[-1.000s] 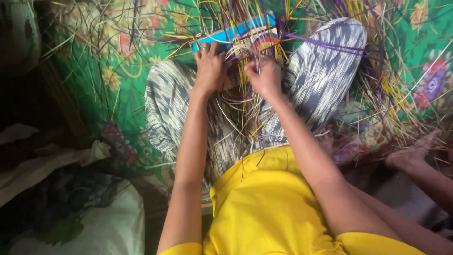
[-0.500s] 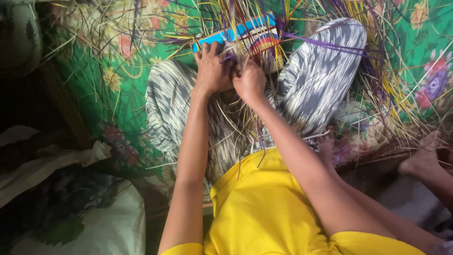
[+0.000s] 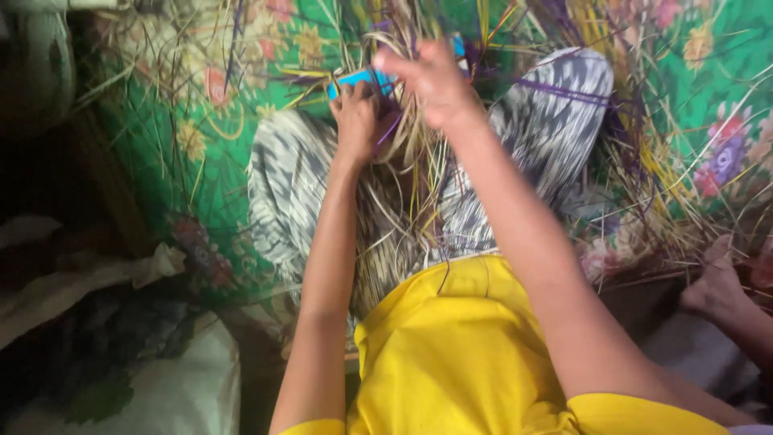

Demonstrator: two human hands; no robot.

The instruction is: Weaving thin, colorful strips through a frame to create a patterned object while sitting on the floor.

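Weave (image 3: 378, 80): a small woven piece with a blue edge, on the lap between the knees, mostly hidden under both hands; loose straw ends stick out all round it.
Mat (image 3: 185, 145): green flowered cloth under the legs, strewn with yellow, purple and pale strips (image 3: 668, 153), thickest beyond the right hand.
Trousers (image 3: 282, 185): grey patterned, knees spread either side of the weave.
Shirt (image 3: 459, 354): yellow, below the arms.
Left hand (image 3: 356, 117): clamped on the near blue edge of the weave, fingers curled over it, pinning it down.
Right hand (image 3: 431, 80): raised just above and beside the left, pinched on thin pale strands (image 3: 415, 149) that trail from it down toward the lap.
Progress: judging by the short finished blue band and the many unwoven ends, only a small part seems done and much is left to plait.
Other person: a hand (image 3: 717, 282) rests on the mat's edge, well apart from the grip.
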